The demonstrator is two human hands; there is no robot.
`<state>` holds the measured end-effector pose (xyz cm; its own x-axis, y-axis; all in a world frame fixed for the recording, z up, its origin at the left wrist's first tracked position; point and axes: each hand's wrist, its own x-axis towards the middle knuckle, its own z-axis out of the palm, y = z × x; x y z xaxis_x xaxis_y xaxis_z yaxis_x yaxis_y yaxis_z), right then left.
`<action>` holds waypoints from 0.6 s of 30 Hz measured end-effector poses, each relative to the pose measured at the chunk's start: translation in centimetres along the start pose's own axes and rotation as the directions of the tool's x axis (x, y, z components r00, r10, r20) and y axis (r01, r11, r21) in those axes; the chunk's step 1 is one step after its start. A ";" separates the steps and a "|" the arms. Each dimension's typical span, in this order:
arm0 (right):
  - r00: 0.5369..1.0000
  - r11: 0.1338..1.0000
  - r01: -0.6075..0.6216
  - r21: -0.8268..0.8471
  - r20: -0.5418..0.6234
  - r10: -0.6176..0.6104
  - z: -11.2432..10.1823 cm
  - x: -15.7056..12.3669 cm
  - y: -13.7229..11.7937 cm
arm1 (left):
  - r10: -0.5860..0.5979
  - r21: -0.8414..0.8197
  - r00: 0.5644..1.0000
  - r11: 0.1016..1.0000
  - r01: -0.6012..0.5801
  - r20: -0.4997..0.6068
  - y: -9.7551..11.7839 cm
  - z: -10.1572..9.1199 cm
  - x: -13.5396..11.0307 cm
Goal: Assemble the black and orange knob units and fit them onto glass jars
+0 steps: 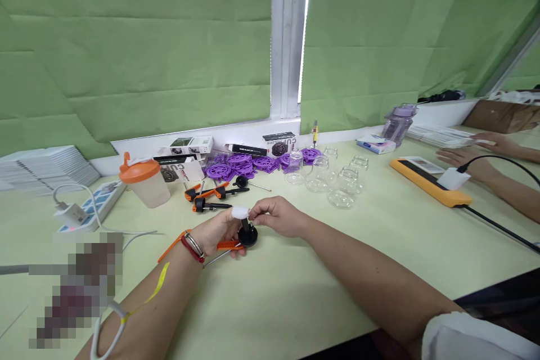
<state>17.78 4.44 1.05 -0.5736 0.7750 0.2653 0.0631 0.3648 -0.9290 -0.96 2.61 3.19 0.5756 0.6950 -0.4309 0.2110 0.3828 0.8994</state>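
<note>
My left hand [223, 230] is closed around a black and orange part [248, 236] with a round black disc at its end. A thin metal rod sticks out below toward the left. Something white [240, 212] covers the tip of my left thumb. My right hand [274, 216] has its fingers pinched at the top of the same part; anything small between them is hidden. Several similar black and orange parts [206, 204] lie just beyond my left hand. A black round piece with a rod [241, 181] lies behind them.
Purple plastic pieces [240, 166], printed boxes [181, 169] and clear glass jars [341, 188] stand farther back. An orange-lidded cup [147, 183] and a power strip [95, 208] are at left. At right are an orange power strip [430, 183] and another person's hands [468, 163].
</note>
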 end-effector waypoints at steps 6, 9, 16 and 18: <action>0.998 0.994 0.067 -0.089 0.011 -0.066 0.2 0.0 -0.6 | -0.004 -0.002 1.000 1.000 0.004 -0.009 -0.1 0.0 0.0; 0.997 0.992 0.071 -0.106 0.023 -0.069 0.3 0.0 -0.7 | -0.001 0.005 1.000 1.000 0.001 -0.015 0.0 0.1 -0.1; 0.998 0.992 0.056 -0.115 0.022 -0.054 0.2 0.2 -0.2 | -0.009 0.017 1.000 1.000 0.009 -0.015 0.2 0.3 -0.1; 0.998 0.993 0.058 -0.103 0.024 -0.056 0.2 0.2 0.0 | -0.013 0.016 1.000 1.000 0.013 -0.012 0.1 0.3 0.0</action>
<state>17.50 4.47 1.07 -0.5953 0.7409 0.3108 0.1133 0.4604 -0.8805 -0.75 2.48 3.36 0.5630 0.6974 -0.4434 0.2310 0.3824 0.8947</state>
